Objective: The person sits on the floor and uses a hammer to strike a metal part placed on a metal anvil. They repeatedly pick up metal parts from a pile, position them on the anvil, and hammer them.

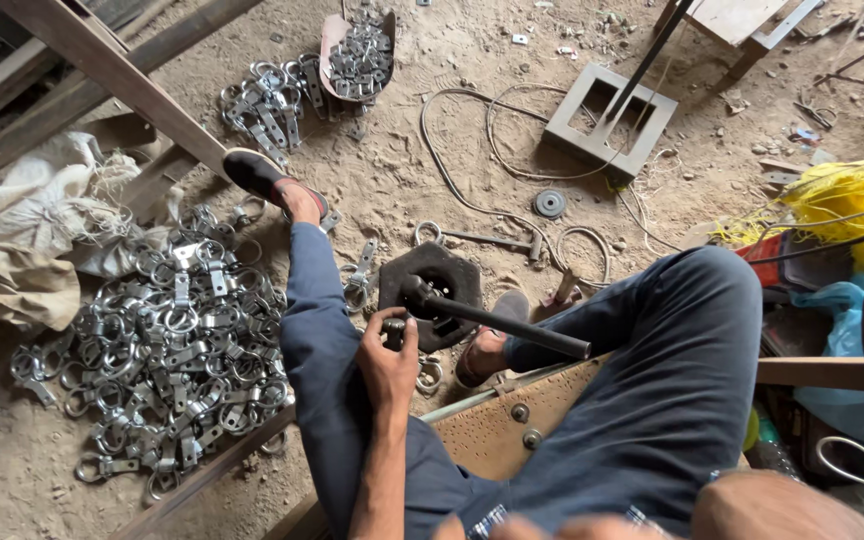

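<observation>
Steel rings (167, 350) lie heaped on the dirt floor (392, 180) at left. Left hand (389, 360) is closed, pinching a small ring part (393, 326) against the dark block (430, 292), just beside the black lever (507, 325). Right hand is hardly in view; I cannot tell its state. Fingers so near the lever's head could get pinched, or the part could slip askew.

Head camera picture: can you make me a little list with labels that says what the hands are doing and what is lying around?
Left hand: fingers pinch a small metal piece at the black block
Right hand: blurred at the bottom edge, cannot tell
Dark handle: sticks out from the block toward the knee
Pile of ring clips: on the sandy floor, left of the leg
Second heap of clips: farther away
Yellow bundle: at right
</observation>
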